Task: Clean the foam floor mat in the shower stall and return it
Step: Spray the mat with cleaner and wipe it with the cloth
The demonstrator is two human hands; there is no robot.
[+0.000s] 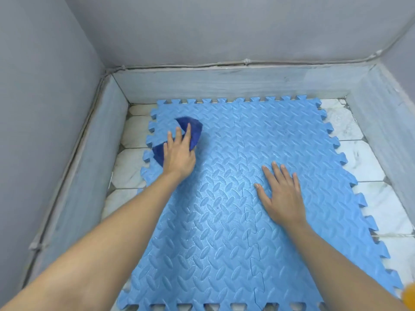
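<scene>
A light blue foam mat (280, 140) made of interlocking tiles with toothed edges lies flat on the shower floor and fills most of the stall. My left hand (179, 153) presses a dark blue cloth (194, 129) against the mat's far left part, fingers spread over the cloth. The cloth shows beyond the fingertips and to the left of the hand. Resting flat and open on the mat right of the middle seam is my right hand (281, 194), holding nothing.
White marble floor tiles (363, 162) show along the mat's left and right sides. A low grey kerb (224, 84) and grey walls enclose the stall on the left, far and right sides. An orange object (409, 294) shows at the lower right edge.
</scene>
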